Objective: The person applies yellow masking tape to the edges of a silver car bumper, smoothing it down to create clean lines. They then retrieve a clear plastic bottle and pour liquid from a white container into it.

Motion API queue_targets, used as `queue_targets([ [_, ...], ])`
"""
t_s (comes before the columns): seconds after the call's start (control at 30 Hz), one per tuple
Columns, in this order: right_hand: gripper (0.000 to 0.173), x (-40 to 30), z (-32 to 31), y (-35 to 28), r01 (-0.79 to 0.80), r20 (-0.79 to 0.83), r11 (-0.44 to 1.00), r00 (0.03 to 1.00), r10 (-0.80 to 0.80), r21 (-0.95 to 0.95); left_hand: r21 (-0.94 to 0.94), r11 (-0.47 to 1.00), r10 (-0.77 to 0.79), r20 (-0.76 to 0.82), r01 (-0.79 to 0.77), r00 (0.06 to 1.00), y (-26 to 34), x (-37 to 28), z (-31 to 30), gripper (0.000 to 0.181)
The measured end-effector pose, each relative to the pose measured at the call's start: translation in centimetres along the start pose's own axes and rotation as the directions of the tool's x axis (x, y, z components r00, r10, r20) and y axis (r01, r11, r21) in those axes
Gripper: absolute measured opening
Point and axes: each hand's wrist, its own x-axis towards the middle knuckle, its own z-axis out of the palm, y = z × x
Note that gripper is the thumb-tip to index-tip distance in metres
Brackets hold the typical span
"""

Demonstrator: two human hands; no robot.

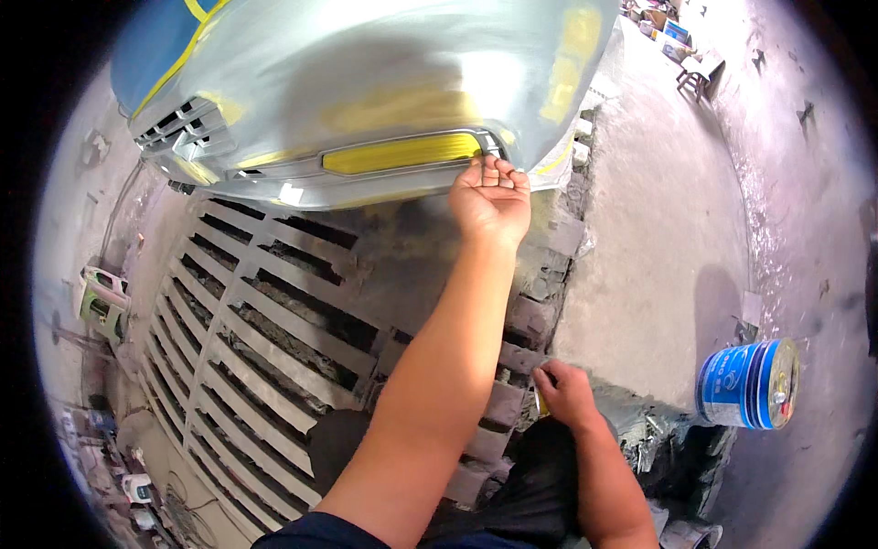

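A car bumper (405, 75) in grey primer, with yellowish patches, spans the top of the view. Yellow masking tape (405, 154) covers a long narrow recess low on it. My left hand (492, 199) reaches up to the right end of this strip, palm towards me, fingers curled. Its thumb and fingertips meet the tape's end; whether they pinch or press it is unclear. Lower down, beside my right knee, my right hand (568, 394) is closed around a small yellow item (541, 403), mostly hidden by the fingers.
Below the bumper lies a slatted floor grating (274, 322) with open gaps. Broken brick edging (504, 405) runs along its right side. A blue pail (737, 384) stands at the right. Further off are a small stool (699, 72) and several boxes (669, 41).
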Motion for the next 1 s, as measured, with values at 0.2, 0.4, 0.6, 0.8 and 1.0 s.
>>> queue_targets([
  [0.2,0.019,0.1,-0.2,-0.3,0.021,-0.006,0.999,1.0,-0.021,0.032,0.902,0.208,0.396,0.277,-0.379,0.875,4.3,1.1,-3.6,0.022],
  [0.4,0.018,-0.3,-0.1,0.5,0.04,-0.015,0.999,0.999,-0.04,0.008,0.334,-0.857,0.092,0.848,-0.393,0.522,8.7,3.8,-2.3,0.028],
  [0.6,0.018,-0.3,-0.7,0.1,0.022,-0.028,0.999,0.999,-0.02,0.048,0.075,-0.963,-0.072,0.853,-0.259,0.517,7.8,4.3,-1.0,0.031],
  [0.8,0.019,-0.2,-0.6,0.2,0.022,-0.025,1.0,0.999,-0.022,0.018,0.059,-0.976,-0.055,0.868,-0.212,0.493,7.7,4.5,-1.0,0.03],
  [1.0,0.02,-0.2,-0.6,0.6,0.008,-0.028,1.0,1.0,-0.008,0.023,0.123,-0.969,-0.002,0.861,-0.213,0.508,6.7,4.6,-1.0,0.027],
])
